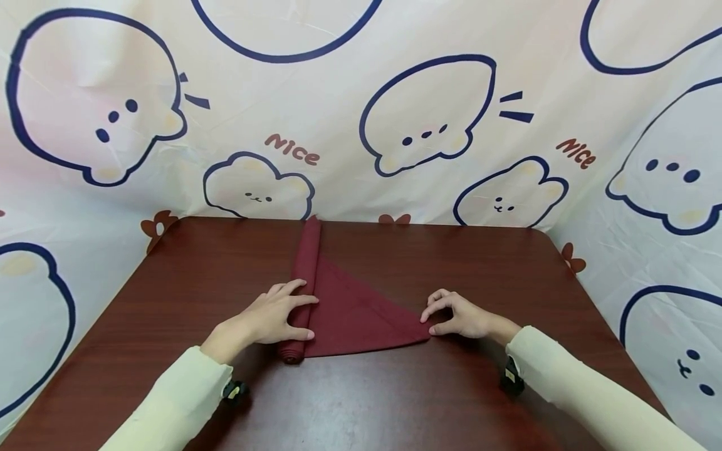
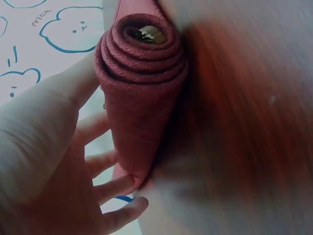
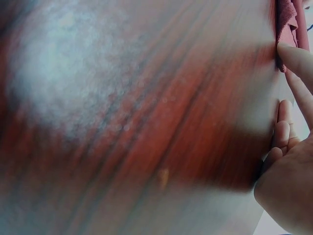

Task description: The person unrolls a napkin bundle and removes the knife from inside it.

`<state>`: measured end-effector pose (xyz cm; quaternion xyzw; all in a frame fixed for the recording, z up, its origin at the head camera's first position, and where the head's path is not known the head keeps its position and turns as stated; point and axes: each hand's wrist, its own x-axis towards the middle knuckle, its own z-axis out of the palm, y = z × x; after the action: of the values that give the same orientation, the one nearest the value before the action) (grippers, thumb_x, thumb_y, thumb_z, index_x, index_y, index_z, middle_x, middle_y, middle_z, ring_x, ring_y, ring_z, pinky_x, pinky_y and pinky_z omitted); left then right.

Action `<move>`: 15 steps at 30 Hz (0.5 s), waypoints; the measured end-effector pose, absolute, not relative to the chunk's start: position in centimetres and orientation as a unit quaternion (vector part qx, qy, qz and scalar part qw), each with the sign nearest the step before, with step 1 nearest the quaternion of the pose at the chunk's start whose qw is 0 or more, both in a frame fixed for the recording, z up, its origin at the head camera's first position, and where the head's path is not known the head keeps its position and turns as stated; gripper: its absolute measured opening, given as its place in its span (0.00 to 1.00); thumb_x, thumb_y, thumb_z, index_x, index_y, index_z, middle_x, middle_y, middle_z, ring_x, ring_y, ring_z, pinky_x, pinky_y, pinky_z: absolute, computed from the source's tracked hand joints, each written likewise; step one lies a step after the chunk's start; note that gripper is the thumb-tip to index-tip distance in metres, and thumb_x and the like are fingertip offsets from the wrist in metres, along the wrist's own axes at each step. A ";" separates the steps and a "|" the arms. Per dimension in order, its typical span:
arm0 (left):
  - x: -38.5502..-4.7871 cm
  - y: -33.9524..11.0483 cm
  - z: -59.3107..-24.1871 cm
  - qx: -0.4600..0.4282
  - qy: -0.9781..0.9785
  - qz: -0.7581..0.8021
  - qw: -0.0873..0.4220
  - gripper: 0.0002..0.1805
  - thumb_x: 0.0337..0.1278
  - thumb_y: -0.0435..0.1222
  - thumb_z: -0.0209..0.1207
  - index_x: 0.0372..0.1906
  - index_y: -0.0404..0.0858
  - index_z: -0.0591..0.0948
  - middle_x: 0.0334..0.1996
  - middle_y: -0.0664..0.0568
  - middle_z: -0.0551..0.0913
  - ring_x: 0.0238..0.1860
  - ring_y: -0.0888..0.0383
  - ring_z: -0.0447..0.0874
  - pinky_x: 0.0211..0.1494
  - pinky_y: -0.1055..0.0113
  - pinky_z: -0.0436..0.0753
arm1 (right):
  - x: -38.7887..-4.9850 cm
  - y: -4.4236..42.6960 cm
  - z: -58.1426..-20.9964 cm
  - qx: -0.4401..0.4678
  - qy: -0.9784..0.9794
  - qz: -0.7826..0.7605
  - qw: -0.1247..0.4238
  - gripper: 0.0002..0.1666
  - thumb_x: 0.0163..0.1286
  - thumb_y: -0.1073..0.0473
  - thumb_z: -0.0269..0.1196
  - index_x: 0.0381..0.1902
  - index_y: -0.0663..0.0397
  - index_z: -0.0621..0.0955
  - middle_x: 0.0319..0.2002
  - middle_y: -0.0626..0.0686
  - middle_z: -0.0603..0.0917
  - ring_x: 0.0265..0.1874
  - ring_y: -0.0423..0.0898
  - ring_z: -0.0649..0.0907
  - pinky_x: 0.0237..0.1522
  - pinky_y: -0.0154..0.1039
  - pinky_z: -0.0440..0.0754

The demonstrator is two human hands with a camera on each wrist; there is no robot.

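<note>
A dark red cloth point(image 1: 361, 319) lies on the table, its left part wound into a long roll point(image 1: 306, 257) and its flat part narrowing to a corner at the right. My left hand point(image 1: 271, 316) rests across the roll with fingers spread and thumb near its front end. In the left wrist view, the spiral end of the roll point(image 2: 142, 63) shows a small pale and dark thing inside, too unclear to name. At the right corner, thumb and forefinger of my right hand point(image 1: 462, 316) pinch the cloth's tip; the right wrist view catches only the cloth's edge point(image 3: 288, 29).
The brown wooden table point(image 1: 451, 388) reflects light near its front. Behind it and along both sides hangs a pale curtain point(image 1: 338, 94) printed with cartoon figures. Each wrist carries a small dark device, such as the left one point(image 1: 234, 391).
</note>
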<state>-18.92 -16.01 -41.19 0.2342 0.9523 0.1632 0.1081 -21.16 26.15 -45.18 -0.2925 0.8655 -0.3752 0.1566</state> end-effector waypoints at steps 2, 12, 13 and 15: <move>-19.0 -16.3 -41.1 0.235 0.952 0.167 0.107 0.36 0.52 0.55 0.71 0.67 0.49 0.78 0.76 0.40 0.63 0.73 0.33 0.61 0.67 0.31 0.67 | -21.2 26.2 -45.1 -0.293 0.866 -0.374 0.154 0.10 0.60 0.59 0.74 0.40 0.48 0.89 0.49 0.53 0.76 0.53 0.42 0.70 0.60 0.45 0.66; -18.9 -17.8 -40.5 0.228 0.947 0.198 0.112 0.37 0.52 0.53 0.71 0.67 0.48 0.77 0.76 0.40 0.63 0.73 0.32 0.60 0.68 0.29 0.64 | -21.4 26.1 -45.1 -0.290 0.868 -0.373 0.153 0.10 0.59 0.59 0.74 0.40 0.47 0.89 0.49 0.52 0.76 0.53 0.42 0.71 0.61 0.45 0.66; -18.9 -18.0 -40.6 0.227 0.947 0.199 0.113 0.37 0.52 0.54 0.71 0.67 0.48 0.77 0.76 0.40 0.63 0.73 0.32 0.60 0.67 0.29 0.65 | -21.4 26.1 -45.1 -0.290 0.868 -0.372 0.155 0.10 0.59 0.59 0.74 0.40 0.46 0.89 0.49 0.51 0.76 0.53 0.42 0.71 0.61 0.46 0.66; -18.8 -18.3 -40.7 0.225 0.946 0.202 0.117 0.37 0.52 0.54 0.71 0.68 0.48 0.76 0.77 0.40 0.63 0.73 0.32 0.61 0.67 0.29 0.66 | -21.3 26.2 -45.1 -0.293 0.868 -0.370 0.157 0.10 0.60 0.58 0.74 0.41 0.47 0.89 0.50 0.52 0.76 0.53 0.42 0.71 0.60 0.46 0.67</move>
<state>-18.85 -18.29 -40.70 0.2255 0.9459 0.2017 0.1169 -21.31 26.19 -45.07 -0.2926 0.8676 -0.3699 0.1573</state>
